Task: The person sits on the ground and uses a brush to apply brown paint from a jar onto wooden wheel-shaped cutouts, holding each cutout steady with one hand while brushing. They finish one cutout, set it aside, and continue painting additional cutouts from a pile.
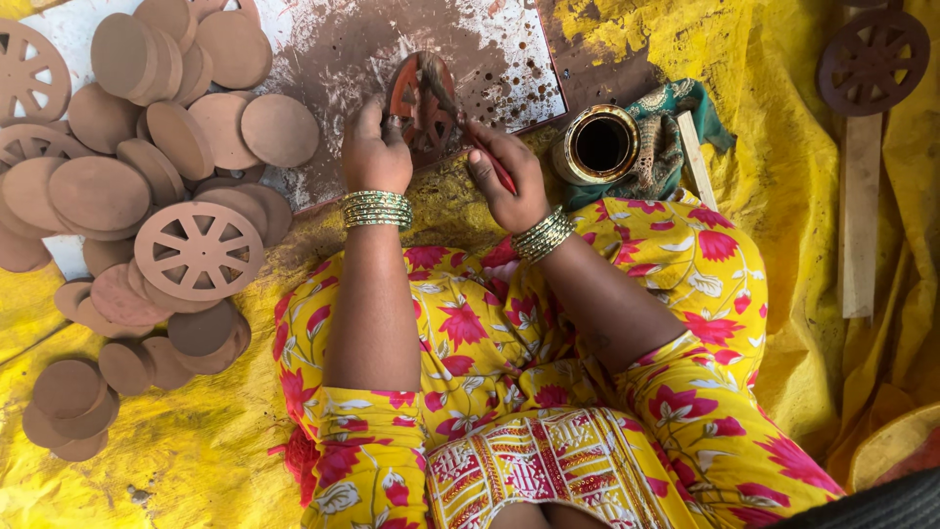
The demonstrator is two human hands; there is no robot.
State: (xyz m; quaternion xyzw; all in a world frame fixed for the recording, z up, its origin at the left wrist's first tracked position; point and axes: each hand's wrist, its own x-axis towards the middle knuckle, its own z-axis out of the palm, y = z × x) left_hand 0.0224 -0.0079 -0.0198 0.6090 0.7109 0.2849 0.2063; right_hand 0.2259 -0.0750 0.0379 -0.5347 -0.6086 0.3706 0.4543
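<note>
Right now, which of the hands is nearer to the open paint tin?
The right hand. It holds a brush just left of the paint tin. The left hand is farther away, on the far side of the wheel disc it grips.

My left hand covered the near edge of the clay wheel, and its painted face was blurred. The brush tip was lost against it. The spoked wheel at far left was cut off by the frame.
</note>
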